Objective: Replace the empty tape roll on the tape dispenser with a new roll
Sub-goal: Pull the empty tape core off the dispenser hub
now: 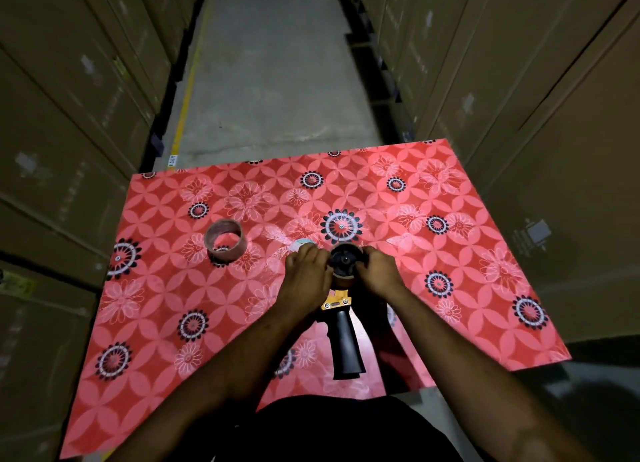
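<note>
A tape dispenser (343, 337) with a black pistol handle and a yellow body lies on the red flowered table (450, 253), handle pointing toward me. Its black round hub (344, 260) faces up, with a tape roll around it. My left hand (306, 274) grips the roll's left side and my right hand (379, 274) grips its right side. A bare brown cardboard core (225, 245) stands on the table to the left, apart from both hands. A small pale round thing (300, 244) peeks out just beyond my left hand; what it is I cannot tell.
Tall stacks of cardboard boxes (69, 115) wall in both sides of a narrow concrete aisle (270, 80). A yellow floor line (185, 105) runs along the left stack. The table's near edge touches my dark clothing (329, 427).
</note>
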